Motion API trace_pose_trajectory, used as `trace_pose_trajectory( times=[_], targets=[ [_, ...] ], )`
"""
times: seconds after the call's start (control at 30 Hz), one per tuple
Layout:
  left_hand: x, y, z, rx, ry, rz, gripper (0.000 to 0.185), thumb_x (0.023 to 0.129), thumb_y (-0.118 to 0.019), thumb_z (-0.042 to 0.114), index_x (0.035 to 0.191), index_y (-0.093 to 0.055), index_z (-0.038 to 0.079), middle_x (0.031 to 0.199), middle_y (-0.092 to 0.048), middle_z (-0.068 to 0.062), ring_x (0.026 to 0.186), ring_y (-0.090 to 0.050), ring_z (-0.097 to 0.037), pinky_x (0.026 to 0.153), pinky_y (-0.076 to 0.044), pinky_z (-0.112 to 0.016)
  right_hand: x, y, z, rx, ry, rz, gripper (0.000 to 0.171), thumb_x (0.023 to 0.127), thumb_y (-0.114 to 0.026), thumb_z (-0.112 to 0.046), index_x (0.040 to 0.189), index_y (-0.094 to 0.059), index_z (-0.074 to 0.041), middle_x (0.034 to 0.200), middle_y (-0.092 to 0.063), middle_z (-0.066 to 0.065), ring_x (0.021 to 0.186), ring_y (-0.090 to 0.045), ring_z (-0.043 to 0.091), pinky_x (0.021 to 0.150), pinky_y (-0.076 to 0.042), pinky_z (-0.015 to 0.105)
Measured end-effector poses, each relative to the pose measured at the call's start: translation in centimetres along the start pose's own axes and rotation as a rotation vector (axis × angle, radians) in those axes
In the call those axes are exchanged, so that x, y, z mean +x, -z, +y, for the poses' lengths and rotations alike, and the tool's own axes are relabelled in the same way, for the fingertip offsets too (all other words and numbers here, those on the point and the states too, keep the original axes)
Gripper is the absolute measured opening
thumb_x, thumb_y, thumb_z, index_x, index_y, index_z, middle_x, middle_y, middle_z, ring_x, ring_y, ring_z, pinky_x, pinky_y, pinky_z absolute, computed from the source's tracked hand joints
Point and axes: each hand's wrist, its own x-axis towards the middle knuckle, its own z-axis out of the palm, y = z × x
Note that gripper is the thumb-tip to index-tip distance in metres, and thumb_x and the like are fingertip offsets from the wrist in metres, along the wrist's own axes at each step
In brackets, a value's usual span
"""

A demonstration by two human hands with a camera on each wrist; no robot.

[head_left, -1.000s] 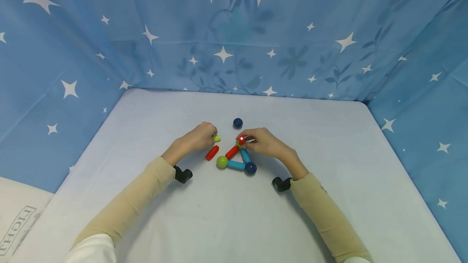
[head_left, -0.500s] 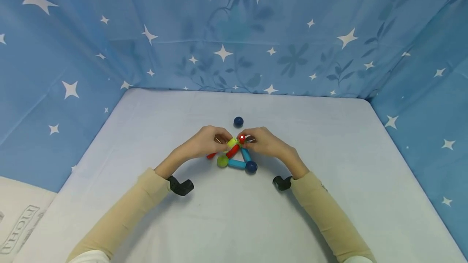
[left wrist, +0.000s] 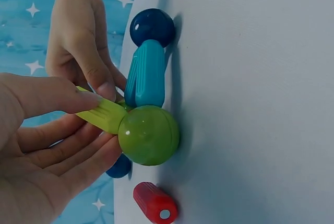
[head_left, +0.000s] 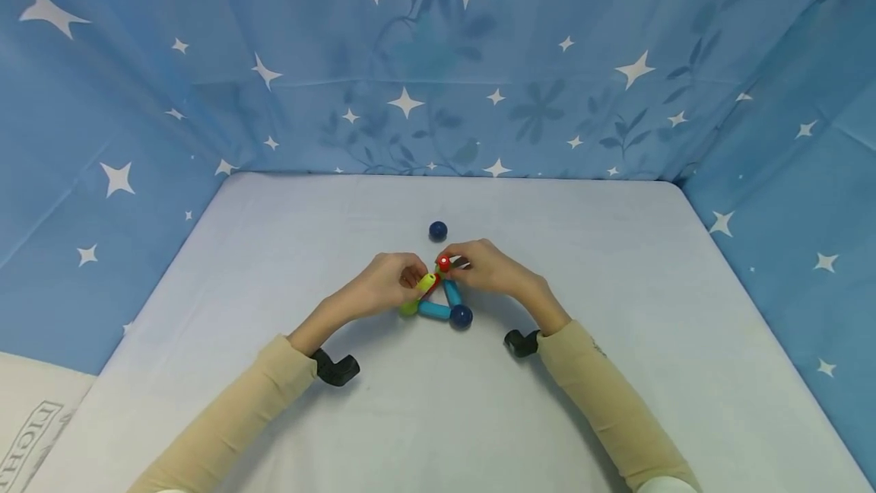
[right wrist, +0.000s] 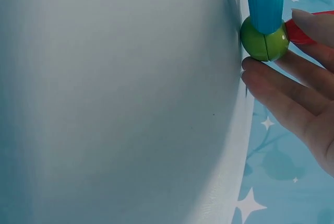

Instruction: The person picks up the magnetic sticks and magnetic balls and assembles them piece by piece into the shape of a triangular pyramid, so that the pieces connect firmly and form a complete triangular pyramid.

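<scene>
A small triangle of magnetic pieces lies mid-table: a green ball (head_left: 408,309), a cyan rod (head_left: 434,311), a dark blue ball (head_left: 461,316) and a second cyan rod (head_left: 452,292) rising to a red ball (head_left: 443,263). My right hand (head_left: 455,265) pinches that red ball at the top. My left hand (head_left: 414,280) pinches a lime rod (head_left: 427,282) between thumb and fingers. In the left wrist view the lime rod (left wrist: 102,114) touches the green ball (left wrist: 148,135). A red rod of the triangle (right wrist: 308,31) is mostly hidden by fingers.
A loose dark blue ball (head_left: 438,230) sits just beyond the hands. A loose red rod (left wrist: 155,203) lies on the white table (head_left: 616,265) beside the green ball. Blue starred cloth (head_left: 438,74) walls the back and both sides.
My left hand has carried the lime rod rightward from beside the loose red rod to the triangle. It now leans by the green ball. My right hand stayed on the red ball.
</scene>
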Motion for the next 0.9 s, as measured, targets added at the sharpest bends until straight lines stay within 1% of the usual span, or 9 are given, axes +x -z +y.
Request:
trace_pose_trajectory(
  times=[0.1, 0.33, 0.5, 0.6, 0.7, 0.9],
  targets=[
    [-0.1, 0.1, -0.3, 0.001, 0.011, 0.008, 0.021, 0.090, -0.073, 0.004, 0.111, -0.071, 0.001, 0.101, -0.073, -0.008, 0.091, -0.067, -0.017, 0.079, -0.058, -0.030, 0.1, 0.0, -0.1, -0.007, 0.007, 0.000, 0.023, 0.099, -0.068, -0.008, 0.121, -0.071, -0.006, 0.118, -0.074, 0.008, 0.115, -0.071, 0.030, 0.098, -0.057, 0.041],
    [-0.5, 0.2, -0.9, -0.010, 0.031, 0.040, 0.023, 0.092, -0.072, 0.005, 0.114, -0.069, 0.000, 0.107, -0.073, -0.010, 0.098, -0.068, -0.022, 0.084, -0.059, -0.035, 0.0, 0.0, -0.2, -0.005, 0.006, 0.003, 0.017, 0.098, -0.068, -0.007, 0.115, -0.073, -0.006, 0.114, -0.075, 0.008, 0.112, -0.072, 0.030, 0.092, -0.060, 0.038],
    [-0.6, 0.2, -0.8, -0.015, 0.040, 0.037, 0.023, 0.093, -0.071, 0.005, 0.115, -0.068, 0.001, 0.110, -0.073, -0.012, 0.099, -0.069, -0.023, 0.084, -0.059, -0.035, -0.1, 0.0, -0.1, -0.026, -0.012, 0.006, 0.015, 0.096, -0.072, -0.010, 0.111, -0.073, -0.008, 0.111, -0.075, 0.006, 0.109, -0.072, 0.028, 0.088, -0.061, 0.035],
    [-0.6, 0.2, -0.8, -0.021, 0.048, 0.034, 0.022, 0.093, -0.070, 0.005, 0.114, -0.067, 0.002, 0.110, -0.072, -0.011, 0.098, -0.069, -0.023, 0.080, -0.060, -0.033, -0.1, 0.1, 0.0, -0.052, -0.017, -0.007, 0.018, 0.094, -0.073, -0.008, 0.112, -0.074, -0.008, 0.110, -0.076, 0.005, 0.107, -0.072, 0.027, 0.089, -0.061, 0.035],
    [-0.5, 0.2, -1.0, -0.022, 0.047, 0.027, 0.020, 0.093, -0.069, 0.005, 0.113, -0.066, 0.004, 0.110, -0.072, -0.011, 0.098, -0.070, -0.023, 0.080, -0.060, -0.033, -0.1, 0.2, -0.1, -0.081, -0.004, -0.035, 0.021, 0.094, -0.072, -0.005, 0.115, -0.074, -0.007, 0.111, -0.076, 0.005, 0.107, -0.071, 0.028, 0.091, -0.060, 0.037],
    [-0.3, 0.6, -1.4, -0.019, 0.024, 0.012, 0.022, 0.094, -0.070, 0.004, 0.115, -0.064, 0.005, 0.112, -0.072, -0.011, 0.102, -0.070, -0.025, 0.088, -0.060, -0.038, -0.2, 0.2, -0.3, -0.111, 0.036, -0.078, 0.027, 0.092, -0.070, 0.001, 0.118, -0.073, -0.005, 0.112, -0.075, 0.007, 0.106, -0.070, 0.028, 0.093, -0.059, 0.038]
  ],
)
